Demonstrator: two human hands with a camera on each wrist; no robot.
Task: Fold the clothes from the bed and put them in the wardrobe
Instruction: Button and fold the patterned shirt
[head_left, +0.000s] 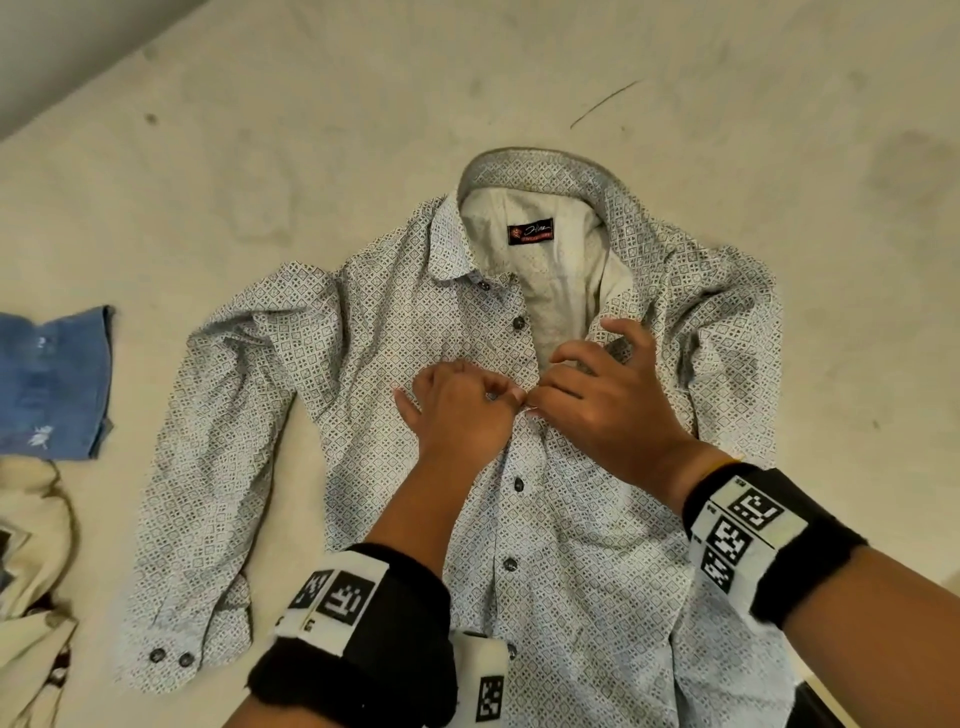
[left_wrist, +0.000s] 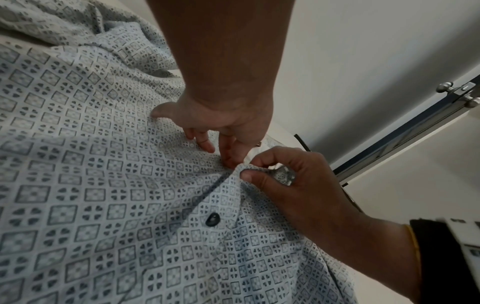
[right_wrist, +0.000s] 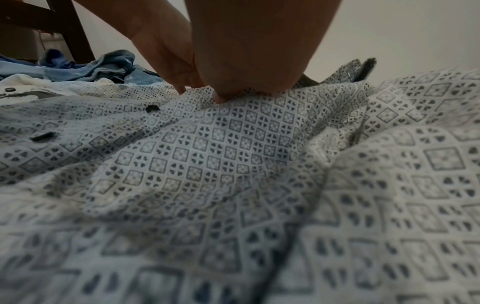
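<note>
A white shirt (head_left: 415, 338) with a small grey diamond print lies front up on the bed, collar away from me, sleeves spread to both sides. Its lower buttons (head_left: 518, 484) are fastened and the neck part lies apart. My left hand (head_left: 467, 410) and right hand (head_left: 597, 400) meet at the front placket at chest height. The left wrist view shows the right hand (left_wrist: 280, 181) pinching a raised fold of the placket between thumb and forefinger, while the left hand (left_wrist: 223, 131) curls its fingers onto the cloth just beyond. The button between the hands is hidden.
A blue denim garment (head_left: 52, 379) and a cream garment (head_left: 31, 545) lie at the left edge of the beige sheet (head_left: 363, 104). A door with a metal handle (left_wrist: 462, 92) stands to the right. Dark wooden furniture (right_wrist: 64, 26) rises behind the denim (right_wrist: 103, 67).
</note>
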